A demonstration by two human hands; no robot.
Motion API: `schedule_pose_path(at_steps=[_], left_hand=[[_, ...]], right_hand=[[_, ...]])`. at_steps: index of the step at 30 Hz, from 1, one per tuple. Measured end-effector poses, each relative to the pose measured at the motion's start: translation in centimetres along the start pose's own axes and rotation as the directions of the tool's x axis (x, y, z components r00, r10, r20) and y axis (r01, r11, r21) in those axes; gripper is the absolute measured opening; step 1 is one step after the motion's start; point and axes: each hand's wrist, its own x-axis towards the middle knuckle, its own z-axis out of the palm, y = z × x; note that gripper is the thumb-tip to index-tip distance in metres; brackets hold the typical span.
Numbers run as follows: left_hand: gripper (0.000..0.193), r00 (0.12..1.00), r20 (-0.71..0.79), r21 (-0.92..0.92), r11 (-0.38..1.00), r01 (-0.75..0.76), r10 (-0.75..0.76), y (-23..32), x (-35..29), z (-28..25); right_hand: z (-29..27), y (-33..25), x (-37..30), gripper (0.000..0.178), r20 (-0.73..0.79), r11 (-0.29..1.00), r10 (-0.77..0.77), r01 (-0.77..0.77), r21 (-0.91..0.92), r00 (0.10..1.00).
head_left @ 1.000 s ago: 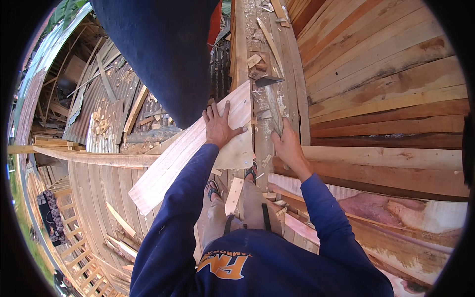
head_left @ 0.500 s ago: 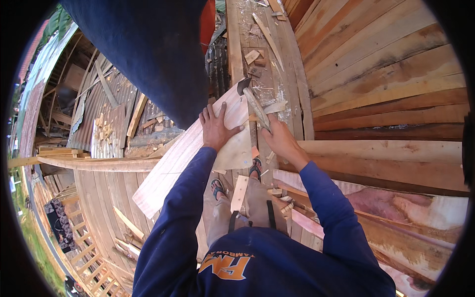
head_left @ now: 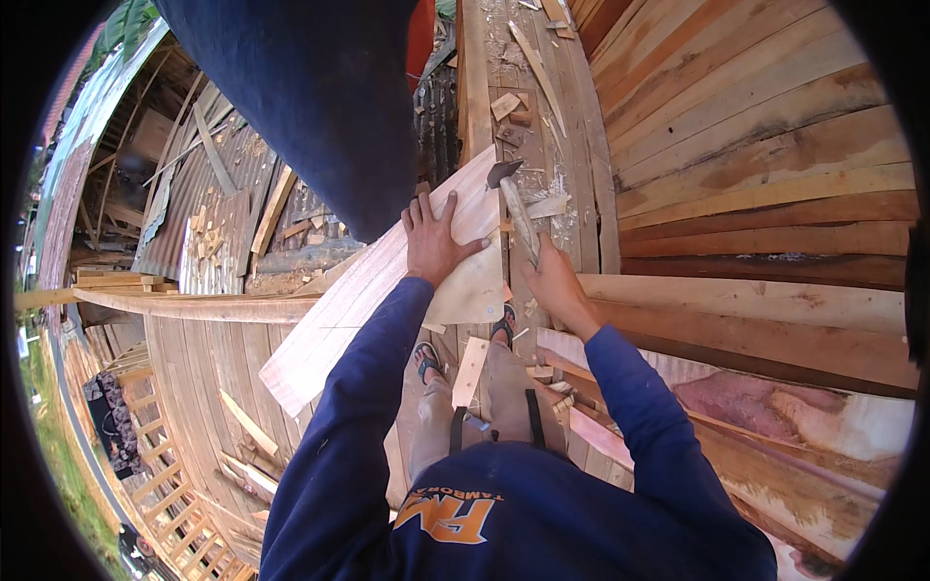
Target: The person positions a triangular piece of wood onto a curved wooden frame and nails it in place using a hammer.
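Observation:
My left hand (head_left: 435,239) lies flat with its fingers spread on a pale, pinkish plank (head_left: 329,353) that slants from lower left to upper right. Wrapped round the wooden handle of a hammer (head_left: 521,215) is my right hand (head_left: 560,287). The dark hammer head is beside the plank's right edge, near its far end; I cannot tell whether it touches. A pale flat piece (head_left: 473,290) with a rounded corner shows between the plank and my feet.
A wall of stacked boards (head_left: 736,145) rises on the right. Wood scraps (head_left: 506,107) and shavings lie on the boards ahead. A curved rail (head_left: 223,307) runs on the left, above rusty corrugated sheets (head_left: 194,145). A big dark blue shape (head_left: 300,107) blocks the upper view.
The hammer and my right hand have moved slightly right, and the hammer head sits a little farther from the plank's far end. The view has shifted slightly. My left hand stays on the plank.

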Motion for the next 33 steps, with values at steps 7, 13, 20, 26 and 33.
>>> schedule_pose_path(at_steps=[7, 13, 20, 26, 33], left_hand=[[0.099, 1.0, -0.003, 0.05, 0.999, 0.019, -0.019, -0.8, -0.7, 0.8], [0.098, 1.0, 0.005, 0.031, 0.999, 0.007, -0.008, 0.0, 0.1, 0.4], [0.097, 0.999, -0.022, 0.025, 0.999, 0.032, -0.031, -1.0, -0.7, 0.3], [0.096, 1.0, -0.004, -0.027, 0.999, -0.017, 0.017, 0.8, 0.1, -0.5], [0.095, 1.0, -0.008, -0.005, 1.0, 0.013, -0.013, -0.8, -0.7, -0.7]], right_hand=[[-1.8, -2.4, 0.1, 0.047, 0.015, 0.992, -0.034, 0.032, 0.121, 0.999], [-4.4, -3.4, 0.4, 0.039, -0.058, 0.98, -0.155, 0.161, 0.116, 0.986], [-15.3, -19.0, 0.3, 0.017, -0.711, 0.529, -0.555, 0.843, 0.099, 0.431], [-1.0, 0.3, 1.1, 0.051, 0.077, 0.998, -0.028, 0.032, -0.05, 0.997], [-2.6, -4.3, 0.9, 0.05, -0.083, 0.989, -0.091, 0.1, 0.106, 0.992]])
